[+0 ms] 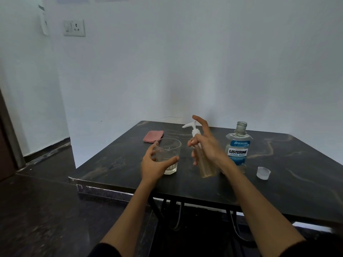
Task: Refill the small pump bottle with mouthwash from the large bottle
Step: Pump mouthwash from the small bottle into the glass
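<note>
A small clear pump bottle (205, 166) with a white pump head stands on the dark table (278, 182), holding pale liquid. My right hand (206, 145) wraps around its body, index finger raised above the pump head. To its right stands the large Listerine bottle (238, 145), uncapped, with its clear cap (263, 173) lying on the table further right. My left hand (156, 162) grips a clear drinking glass (169, 154) left of the pump bottle; the pump spout points toward the glass.
A folded pink cloth (153, 136) lies at the table's back left. A white wall rises close behind the table. The near table edge runs across below my forearms, with dark metal legs and floor beneath.
</note>
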